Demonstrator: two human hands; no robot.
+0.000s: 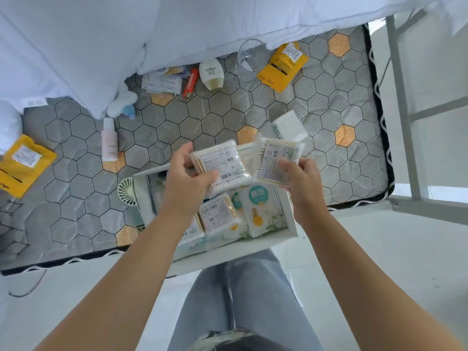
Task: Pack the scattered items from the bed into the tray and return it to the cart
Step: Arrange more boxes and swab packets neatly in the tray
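- Left forearm [121, 274] and right forearm [354, 269] were seen nearest, stretched forward from the lower corners and converging over the tray [235, 252], with jeans-clad legs [243, 300] between them.
- One swab pack [222, 165] was pinched at its left end by the left hand [187, 181], thumb on the far side and fingers curled under the near edge.
- A second swab pack [276, 160] was gripped at its lower corner by the right hand [301, 181] and tilted more steeply.
- Both packs were held above the tray, close together; whether they touched could not be told.
- The tray was set at the near edge of the bed [202, 115], and its near rim appeared to project past the mattress towards the legs. Similar packets were already stacked inside. No cart could be identified with certainty.
- The step in hand was judged to be the stowing of these two packs. They would best be laid flat or on edge beside the like packets, one released at a time, so that room was kept for bulkier things.
- Pressure on the overhanging rim was best avoided, lest the tray be tipped.
- Much was judged left to gather: a pink bottle [109, 140], a white bottle [211, 74], a glass [249, 59], a red tube [190, 83], two yellow pouches [283, 65] and a white packet [290, 124] were scattered on the mattress.
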